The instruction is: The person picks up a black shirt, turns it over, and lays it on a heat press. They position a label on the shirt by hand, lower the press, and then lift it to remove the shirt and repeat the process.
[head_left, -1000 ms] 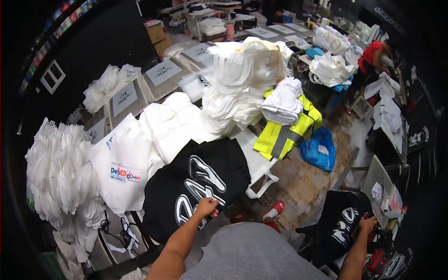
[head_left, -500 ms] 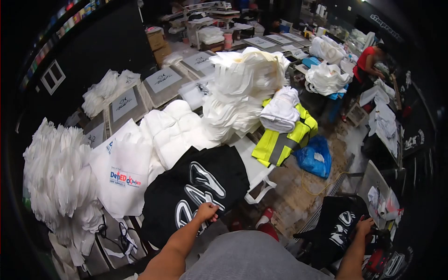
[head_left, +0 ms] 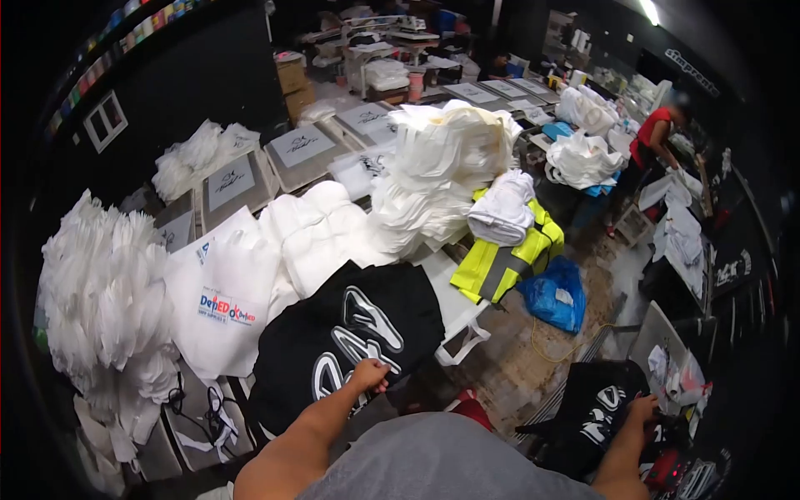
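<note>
A black printed cloth (head_left: 283, 354) with white-outlined lettering lies spread over the near edge of the long table. My left hand (head_left: 372, 377) is at its near edge, fingers closed in a pinch on the fabric. On the right, a second black printed cloth (head_left: 583, 408) lies over a low surface. My right hand (head_left: 642, 408) is at its right side, fingers bent, partly hidden; I cannot make out whether it grips the cloth.
White fabric stacks (head_left: 433, 175) and a white printed bag (head_left: 217, 308) lie beyond the black cloth. A yellow vest (head_left: 496, 267) and a blue plastic bag (head_left: 554, 296) are right of centre. A person in red (head_left: 654, 133) bends at the far right.
The view has shifted slightly. My right hand has moved a little left and down along the right black cloth. My left hand stays at the cloth's edge.
</note>
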Tool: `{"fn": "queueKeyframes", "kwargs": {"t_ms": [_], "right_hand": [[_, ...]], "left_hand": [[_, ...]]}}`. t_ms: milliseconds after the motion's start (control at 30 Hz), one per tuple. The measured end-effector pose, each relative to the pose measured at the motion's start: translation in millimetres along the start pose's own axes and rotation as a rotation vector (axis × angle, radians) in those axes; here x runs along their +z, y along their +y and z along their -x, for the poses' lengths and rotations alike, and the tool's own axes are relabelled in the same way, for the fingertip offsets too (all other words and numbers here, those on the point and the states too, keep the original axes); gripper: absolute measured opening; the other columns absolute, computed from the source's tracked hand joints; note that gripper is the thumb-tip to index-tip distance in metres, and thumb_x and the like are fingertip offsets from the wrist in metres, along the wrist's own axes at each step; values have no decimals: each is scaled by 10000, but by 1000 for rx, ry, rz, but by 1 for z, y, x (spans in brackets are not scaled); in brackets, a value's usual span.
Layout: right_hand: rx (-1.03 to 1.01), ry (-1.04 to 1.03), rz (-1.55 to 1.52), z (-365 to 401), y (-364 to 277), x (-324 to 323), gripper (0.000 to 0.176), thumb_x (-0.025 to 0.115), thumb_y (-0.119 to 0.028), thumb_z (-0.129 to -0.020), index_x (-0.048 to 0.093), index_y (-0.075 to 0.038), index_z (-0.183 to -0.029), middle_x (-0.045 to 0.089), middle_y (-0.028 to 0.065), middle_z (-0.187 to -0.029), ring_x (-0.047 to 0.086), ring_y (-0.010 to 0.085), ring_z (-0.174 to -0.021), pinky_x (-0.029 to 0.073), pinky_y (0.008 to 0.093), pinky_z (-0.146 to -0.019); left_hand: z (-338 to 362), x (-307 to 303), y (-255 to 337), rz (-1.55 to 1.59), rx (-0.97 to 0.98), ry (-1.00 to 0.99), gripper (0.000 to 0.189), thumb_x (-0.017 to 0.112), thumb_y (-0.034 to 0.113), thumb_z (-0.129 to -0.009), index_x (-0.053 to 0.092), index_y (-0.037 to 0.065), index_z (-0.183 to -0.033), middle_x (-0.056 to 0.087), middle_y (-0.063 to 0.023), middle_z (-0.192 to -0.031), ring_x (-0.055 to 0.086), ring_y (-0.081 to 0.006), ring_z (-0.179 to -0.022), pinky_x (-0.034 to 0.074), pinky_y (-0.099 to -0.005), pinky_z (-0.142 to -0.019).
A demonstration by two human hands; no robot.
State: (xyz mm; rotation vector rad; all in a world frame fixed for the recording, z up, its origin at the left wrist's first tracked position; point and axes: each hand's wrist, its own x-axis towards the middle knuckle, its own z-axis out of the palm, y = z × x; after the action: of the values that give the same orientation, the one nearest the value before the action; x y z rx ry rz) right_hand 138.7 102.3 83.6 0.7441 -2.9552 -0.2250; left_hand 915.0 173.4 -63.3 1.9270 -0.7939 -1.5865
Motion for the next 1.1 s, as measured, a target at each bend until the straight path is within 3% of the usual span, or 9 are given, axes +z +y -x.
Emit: {"fn": "queueKeyframes", "kwargs": {"t_ms": [167,433,500,567,633,667,733,833,1100], "right_hand": [[-81,185,-98,-8,11,18,595,626,-393,-934,399,-6,-1324,479,237,-1359,617,430,-1126,522,487,-938],[-117,207,-90,-9,12,7,635,739,-386,-831,475,29,-1233,603,238,-1175,641,411,-1051,510,488,-948],[-247,-195,-192,-79,30,21,746,788,-243,-781,386,30,-1347,477,306,-1384,576,438,-1199,483,473,-1001],[-349,71,-69,-149,53,-4,634,697,-421,-866,518,34,-1269,667,198,-1140,636,380,-1090,499,463,-949],[-250,-660,-1535,-145,144,-126,386,590,-535,-932,639,-162,-1015,610,-32,-860,568,178,-612,466,312,-523],[-216,-658,-1549,-93,153,-202,289,635,-502,-912,628,-223,-989,578,-59,-826,538,84,-582,380,218,-472],[-84,-529,-1513,-118,224,-215,246,634,-395,-929,645,-188,-1061,617,-45,-892,604,128,-628,446,261,-509],[-275,3,-769,-293,384,-150,289,607,-299,-927,643,-126,-1156,650,39,-1000,660,227,-827,523,335,-693],[218,395,-123,-131,168,-193,549,639,-283,-876,504,-104,-1377,543,176,-1314,543,354,-1173,458,413,-959]], "left_hand": [[0,-2,0,6,-6,-25,279,595,277,-977,581,1,-947,699,-145,-710,682,-216,-522,534,-325,-429],[-2,-3,-9,59,-31,-80,284,589,269,-988,573,-15,-1001,702,-150,-727,687,-215,-533,535,-321,-432],[-2,-7,-1,71,-38,-89,279,583,260,-991,567,-19,-998,698,-149,-724,687,-222,-533,534,-320,-432],[-7,-3,1,60,-41,-81,264,588,253,-986,563,-10,-984,695,-147,-719,683,-225,-526,534,-321,-429],[-6,-12,-4,14,-49,-100,260,591,253,-983,563,-5,-976,694,-148,-717,682,-225,-524,534,-322,-429],[-6,-10,3,37,-72,-94,259,596,257,-980,563,0,-965,694,-148,-717,680,-225,-521,534,-321,-429],[-1,-1,3,41,-114,-104,259,601,260,-977,564,5,-955,693,-149,-716,678,-225,-517,534,-321,-429],[-3,-7,8,41,-120,-94,256,611,265,-972,562,18,-926,692,-156,-717,671,-226,-507,536,-322,-428],[-18,-5,-9,70,-98,-93,235,630,251,-974,551,43,-898,638,-132,-661,623,-224,-471,510,-337,-409]]}}
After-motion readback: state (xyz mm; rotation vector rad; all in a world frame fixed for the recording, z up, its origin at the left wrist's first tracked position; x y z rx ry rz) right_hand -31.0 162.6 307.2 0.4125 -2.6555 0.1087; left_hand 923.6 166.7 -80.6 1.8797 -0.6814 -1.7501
